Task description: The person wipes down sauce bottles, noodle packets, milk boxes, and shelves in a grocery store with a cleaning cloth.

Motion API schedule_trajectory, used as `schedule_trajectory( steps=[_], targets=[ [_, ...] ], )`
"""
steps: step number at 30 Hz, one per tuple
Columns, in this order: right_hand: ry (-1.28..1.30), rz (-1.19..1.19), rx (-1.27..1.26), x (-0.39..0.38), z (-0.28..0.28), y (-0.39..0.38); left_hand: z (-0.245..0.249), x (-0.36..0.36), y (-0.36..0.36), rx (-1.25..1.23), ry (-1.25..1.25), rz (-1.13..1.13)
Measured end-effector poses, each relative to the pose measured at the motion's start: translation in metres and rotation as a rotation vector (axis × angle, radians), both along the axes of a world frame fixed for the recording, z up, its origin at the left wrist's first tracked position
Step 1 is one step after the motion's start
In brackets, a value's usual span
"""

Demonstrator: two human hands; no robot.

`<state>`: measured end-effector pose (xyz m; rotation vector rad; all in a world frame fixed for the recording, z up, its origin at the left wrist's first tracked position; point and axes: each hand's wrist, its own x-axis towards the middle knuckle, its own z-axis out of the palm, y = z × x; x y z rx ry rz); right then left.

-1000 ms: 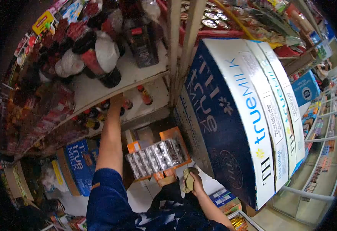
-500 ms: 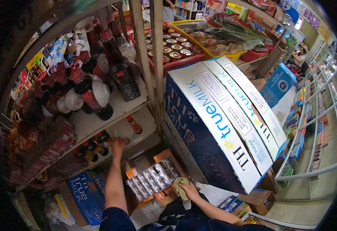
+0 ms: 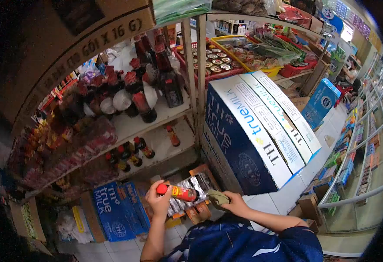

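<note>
My left hand (image 3: 158,201) is closed around the neck end of a sauce bottle (image 3: 183,193) with a red cap and a yellow and red label. The bottle lies nearly level in front of me, its base pointing right. A folded olive-green cloth (image 3: 218,198) is gripped in my right hand (image 3: 235,204), just beside the bottle's base. Below the bottle is a silvery pack (image 3: 174,208) with rows of bumps, partly covered by it. On the lower shelf (image 3: 185,129) stand several similar bottles, one sauce bottle (image 3: 172,136) apart from the others.
A large TH true MILK carton (image 3: 239,144) stands at my right, with a glass display case (image 3: 353,192) beyond. Dark bottles (image 3: 172,91) crowd the upper shelf. A blue milk carton (image 3: 115,212) sits on the floor at left. A seated person (image 3: 352,72) is far back right.
My left hand has come back from the lower shelf with a sauce bottle. My right hand, still holding the cloth, is up near the bottle's base. The view has shifted.
</note>
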<state>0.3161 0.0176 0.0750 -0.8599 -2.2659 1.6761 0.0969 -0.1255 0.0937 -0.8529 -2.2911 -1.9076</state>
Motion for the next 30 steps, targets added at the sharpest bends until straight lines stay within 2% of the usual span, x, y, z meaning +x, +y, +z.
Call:
schedule_trajectory(
  steps=[1, 3, 5, 7, 9, 10, 11, 13, 15, 17, 19, 20, 22, 23, 25, 27, 29, 30],
  targets=[
    [-0.014, 0.085, -0.007, 0.006, 0.014, -0.003, 0.022, 0.016, 0.002, 0.014, 0.053, 0.041],
    [0.130, 0.196, -0.046, 0.011, 0.052, -0.010, 0.052, 0.037, 0.002, 0.032, 0.284, 0.010],
    [0.111, 0.205, -0.085, 0.012, 0.093, -0.007, 0.076, 0.044, -0.003, 0.052, 0.402, -0.089],
    [0.303, 0.138, -0.028, 0.007, 0.118, 0.002, 0.097, 0.047, -0.008, 0.111, 0.461, -0.145],
    [0.389, 0.254, 0.272, -0.008, 0.152, 0.016, 0.116, 0.049, -0.009, 0.171, 0.525, -0.192],
    [0.426, 0.388, 0.472, -0.019, 0.160, 0.028, 0.125, 0.051, -0.007, 0.213, 0.554, -0.269],
    [0.405, 0.464, 0.503, -0.030, 0.168, 0.036, 0.133, 0.053, -0.005, 0.255, 0.581, -0.347],
    [0.486, 0.607, 0.440, -0.055, 0.181, 0.039, 0.145, 0.056, 0.004, 0.236, 0.665, -0.294],
    [0.538, 0.711, 0.451, -0.079, 0.179, 0.042, 0.153, 0.058, 0.017, 0.214, 0.637, -0.143],
    [0.481, 0.891, 0.292, -0.093, 0.179, 0.046, 0.159, 0.062, 0.026, 0.241, 0.517, -0.091],
    [0.375, 0.979, -0.304, -0.105, 0.174, 0.049, 0.158, 0.064, 0.031, 0.295, 0.444, -0.005],
    [0.384, 0.998, -0.304, -0.107, 0.173, 0.049, 0.157, 0.063, 0.033, 0.289, 0.458, 0.010],
    [0.426, 0.990, -0.015, -0.105, 0.176, 0.044, 0.156, 0.064, 0.040, 0.318, 0.434, 0.102],
    [0.421, 1.004, -0.019, -0.105, 0.172, 0.042, 0.155, 0.066, 0.044, 0.317, 0.432, 0.116],
    [0.477, 0.843, 0.236, -0.105, 0.158, 0.039, 0.153, 0.068, 0.052, 0.269, 0.509, 0.064],
    [0.494, 0.827, 0.152, -0.106, 0.150, 0.043, 0.143, 0.066, 0.060, 0.245, 0.548, 0.017],
    [0.418, 0.725, 0.146, -0.104, 0.147, 0.048, 0.130, 0.067, 0.066, 0.235, 0.314, -0.041],
    [0.506, 0.691, 0.196, -0.109, 0.139, 0.051, 0.116, 0.064, 0.067, 0.438, 0.032, -0.171]
  ],
)
